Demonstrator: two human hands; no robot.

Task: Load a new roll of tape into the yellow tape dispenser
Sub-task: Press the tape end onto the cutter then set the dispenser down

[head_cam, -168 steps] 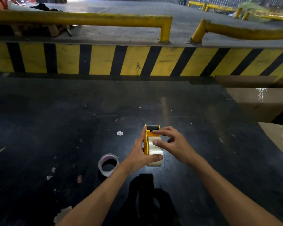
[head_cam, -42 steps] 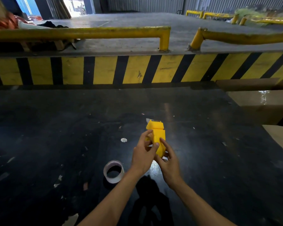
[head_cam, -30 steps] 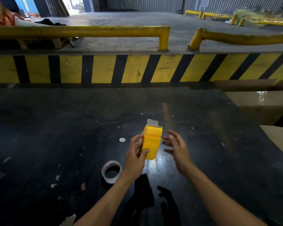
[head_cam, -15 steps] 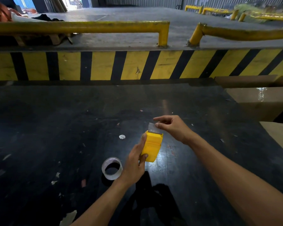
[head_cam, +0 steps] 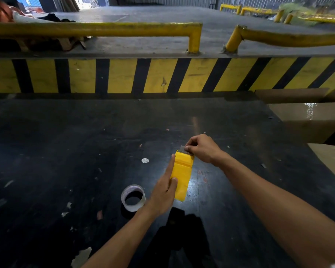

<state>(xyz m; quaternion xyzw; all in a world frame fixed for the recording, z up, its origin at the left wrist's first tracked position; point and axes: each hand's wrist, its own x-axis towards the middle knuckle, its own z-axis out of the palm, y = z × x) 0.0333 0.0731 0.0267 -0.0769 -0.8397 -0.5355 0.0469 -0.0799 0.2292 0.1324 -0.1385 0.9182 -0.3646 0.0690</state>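
My left hand (head_cam: pixel 163 192) grips the yellow tape dispenser (head_cam: pixel 182 176) from its left side, holding it above the black floor with its closed back facing me. At the dispenser's far end my right hand (head_cam: pixel 200 148) pinches the free end of clear tape (head_cam: pixel 182 147) sticking out by the cutter. The roll inside the dispenser is hidden by the yellow cover. A nearly used-up clear tape roll (head_cam: pixel 133 197) lies flat on the floor just left of my left wrist.
A yellow-and-black striped kerb (head_cam: pixel 162 75) with yellow guard rails (head_cam: pixel 97 29) runs across the far side. Cardboard boxes (head_cam: pixel 309 117) stand at the right. Paper scraps (head_cam: pixel 81 256) and a white disc (head_cam: pixel 145 160) litter the dark floor.
My right hand has closed its fingers onto the tape end at the dispenser's tip, and my left hand has slid its fingers further along the dispenser's side.
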